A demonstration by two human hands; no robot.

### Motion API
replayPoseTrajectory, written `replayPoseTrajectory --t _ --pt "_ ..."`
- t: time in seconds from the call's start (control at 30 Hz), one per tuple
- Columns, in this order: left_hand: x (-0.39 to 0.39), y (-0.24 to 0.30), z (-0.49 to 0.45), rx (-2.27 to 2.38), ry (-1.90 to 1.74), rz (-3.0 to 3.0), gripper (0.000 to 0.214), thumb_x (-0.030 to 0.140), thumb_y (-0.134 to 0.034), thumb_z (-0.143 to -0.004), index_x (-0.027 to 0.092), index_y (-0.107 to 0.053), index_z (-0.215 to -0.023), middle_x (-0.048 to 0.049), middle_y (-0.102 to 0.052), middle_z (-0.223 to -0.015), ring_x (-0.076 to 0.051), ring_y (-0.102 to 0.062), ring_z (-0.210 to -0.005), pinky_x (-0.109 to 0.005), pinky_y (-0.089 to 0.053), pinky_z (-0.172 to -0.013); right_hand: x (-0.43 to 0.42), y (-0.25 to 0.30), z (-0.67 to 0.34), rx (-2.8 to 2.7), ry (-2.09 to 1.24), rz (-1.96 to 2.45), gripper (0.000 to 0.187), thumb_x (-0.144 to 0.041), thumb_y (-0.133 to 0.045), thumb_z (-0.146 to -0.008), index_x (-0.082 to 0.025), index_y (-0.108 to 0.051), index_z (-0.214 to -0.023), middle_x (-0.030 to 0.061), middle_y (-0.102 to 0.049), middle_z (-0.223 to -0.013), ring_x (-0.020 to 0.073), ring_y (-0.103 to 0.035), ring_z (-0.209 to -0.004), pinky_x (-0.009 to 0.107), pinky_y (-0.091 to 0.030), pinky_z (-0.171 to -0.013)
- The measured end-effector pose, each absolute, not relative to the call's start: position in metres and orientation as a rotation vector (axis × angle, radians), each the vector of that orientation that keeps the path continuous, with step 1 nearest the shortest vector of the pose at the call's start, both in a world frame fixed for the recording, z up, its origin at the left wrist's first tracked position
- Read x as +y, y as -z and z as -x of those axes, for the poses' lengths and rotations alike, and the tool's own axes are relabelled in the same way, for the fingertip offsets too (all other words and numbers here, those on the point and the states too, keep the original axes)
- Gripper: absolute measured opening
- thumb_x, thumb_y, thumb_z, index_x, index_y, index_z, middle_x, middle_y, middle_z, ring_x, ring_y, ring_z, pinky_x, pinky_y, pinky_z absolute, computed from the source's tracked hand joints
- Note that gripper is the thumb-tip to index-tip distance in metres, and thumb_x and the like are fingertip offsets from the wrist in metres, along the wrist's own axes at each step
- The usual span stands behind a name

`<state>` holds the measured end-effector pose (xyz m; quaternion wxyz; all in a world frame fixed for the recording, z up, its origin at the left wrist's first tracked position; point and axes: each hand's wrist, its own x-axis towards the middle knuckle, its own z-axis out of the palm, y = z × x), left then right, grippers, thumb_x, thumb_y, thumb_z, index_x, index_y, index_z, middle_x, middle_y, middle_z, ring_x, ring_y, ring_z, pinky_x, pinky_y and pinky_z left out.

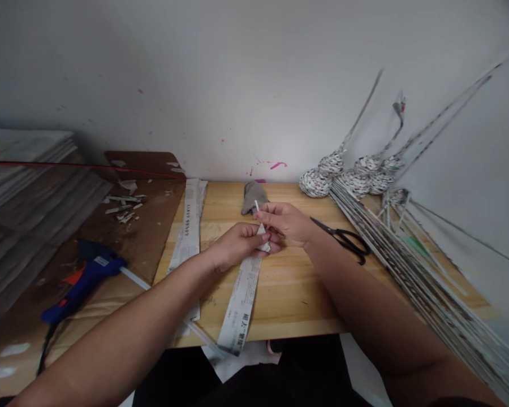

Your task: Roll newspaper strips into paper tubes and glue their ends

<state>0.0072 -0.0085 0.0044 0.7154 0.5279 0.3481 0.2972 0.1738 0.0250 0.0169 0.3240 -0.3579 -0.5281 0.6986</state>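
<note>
At the left a blue glue gun (81, 285) lies on brown cardboard (152, 232), near a tall stack of paper (38, 192); small paper scraps (129, 210) are strewn on the cardboard farther back; a crumpled grey cloth (253, 195) sits toward the rear of the wooden bench (297, 299); at the right lie black-handled scissors (351, 240), then a long bundle of paper rods (382, 254); woven gourd-like pieces (316, 182) stand near the pale wall (237, 85), which bears pink marks (279, 165).

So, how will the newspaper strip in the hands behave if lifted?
The newspaper strip will probably flop, being long, thin and flat. It looks light, like ordinary printed paper. The narrow tip at the right hand is likely stiffer, since it sticks out straight.
</note>
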Motion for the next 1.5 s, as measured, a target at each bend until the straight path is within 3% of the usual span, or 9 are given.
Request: replayPoseTrajectory --t 0.1,0.3,0.5,0.7,0.9,1.1,1.27,1.4,1.5 --pt "-0.0085 -0.0061 -0.0066 0.774 -0.672 -1.149 0.037 0.048 -0.073 -0.078 0.016 -0.076 -0.096 -0.011 -0.076 -0.098 -0.021 -0.069 -0.095 -0.034 -0.052 -0.085 0.0266 -0.0186 -0.1758 -1.423 -1.865 0.931 0.036 -0.046 -0.076 -0.077 -0.014 -0.067 -0.089 -0.0046 -0.059 -0.054 0.0054 -0.045 -0.037 0.017 -0.04 -0.034" --pt "-0.0097 -0.0054 -0.0087 0.792 -0.636 -1.167 0.037 0.047 -0.075 -0.076 0.016 -0.076 -0.096 -0.0096 -0.076 -0.095 -0.02 -0.069 -0.094 -0.032 -0.053 -0.083 0.0278 -0.0185 -0.1708 -1.228 -1.761 1.008 0.038 -0.039 -0.086 -0.065 -0.018 -0.055 -0.069 -0.008 -0.052 -0.046 0.004 -0.039 -0.035 0.015 -0.032 -0.032" --pt "-0.0101 -0.0057 -0.0071 0.801 -0.619 -1.136 0.037 0.046 -0.075 -0.076 0.015 -0.075 -0.095 -0.0111 -0.076 -0.094 -0.02 -0.07 -0.091 -0.032 -0.053 -0.081 0.0313 -0.0177 -0.176 -1.377 -1.8 0.962 0.039 -0.048 -0.08 -0.071 -0.013 -0.07 -0.087 -0.0032 -0.059 -0.059 0.0037 -0.045 -0.042 0.015 -0.033 -0.037" --pt "-0.0114 -0.0077 -0.008 0.83 -0.584 -1.138 0.03 0.042 -0.073 -0.08 0.015 -0.075 -0.094 -0.0108 -0.077 -0.092 -0.018 -0.07 -0.092 -0.031 -0.052 -0.082 0.0311 -0.0171 -0.1718 -1.255 -1.641 1.042 0.038 -0.045 -0.086 -0.063 -0.016 -0.062 -0.067 -0.0067 -0.049 -0.051 0.0028 -0.035 -0.039 0.016 -0.023 -0.035" --pt "-0.0116 -0.0074 -0.008 0.826 -0.633 -1.115 0.037 0.046 -0.077 -0.074 0.014 -0.075 -0.094 -0.0115 -0.076 -0.088 -0.02 -0.071 -0.087 -0.032 -0.053 -0.08 0.0318 -0.0166 -0.1767 -1.4 -1.803 0.974 0.041 -0.049 -0.08 -0.07 -0.013 -0.073 -0.086 -0.0022 -0.06 -0.06 0.0043 -0.046 -0.044 0.016 -0.033 -0.038" --pt "-0.0115 -0.0089 -0.0087 0.834 -0.609 -1.124 0.033 0.044 -0.075 -0.077 0.015 -0.075 -0.092 -0.0102 -0.076 -0.09 -0.019 -0.071 -0.09 -0.031 -0.052 -0.082 0.0315 -0.0172 -0.1739 -1.248 -1.713 1.028 0.039 -0.045 -0.086 -0.063 -0.015 -0.061 -0.068 -0.0065 -0.053 -0.051 0.0019 -0.036 -0.036 0.016 -0.023 -0.032" --pt "-0.0113 -0.0098 -0.0075 0.818 -0.638 -1.127 0.036 0.046 -0.076 -0.076 0.014 -0.075 -0.094 -0.0109 -0.076 -0.091 -0.02 -0.071 -0.088 -0.033 -0.053 -0.081 0.0305 -0.0183 -0.1761 -1.382 -1.821 0.966 0.041 -0.049 -0.08 -0.071 -0.012 -0.07 -0.085 -0.0018 -0.061 -0.058 0.0045 -0.048 -0.04 0.016 -0.033 -0.036" --pt "-0.0127 -0.01 -0.0081 0.832 -0.618 -1.138 0.033 0.044 -0.074 -0.077 0.014 -0.075 -0.092 -0.0107 -0.076 -0.089 -0.02 -0.071 -0.09 -0.03 -0.053 -0.079 0.0319 -0.0157 -0.1749 -1.278 -1.772 1.015 0.036 -0.043 -0.085 -0.066 -0.015 -0.062 -0.069 -0.0059 -0.054 -0.051 0.0024 -0.038 -0.035 0.016 -0.025 -0.031" --pt "-0.0129 -0.0095 -0.0084 0.835 -0.619 -1.128 0.033 0.044 -0.075 -0.077 0.014 -0.075 -0.091 -0.0107 -0.076 -0.089 -0.02 -0.071 -0.089 -0.03 -0.053 -0.079 0.032 -0.0149 -0.1752 -1.283 -1.78 0.989 0.035 -0.045 -0.083 -0.069 -0.015 -0.066 -0.076 -0.0056 -0.056 -0.052 0.0029 -0.041 -0.036 0.015 -0.028 -0.032"
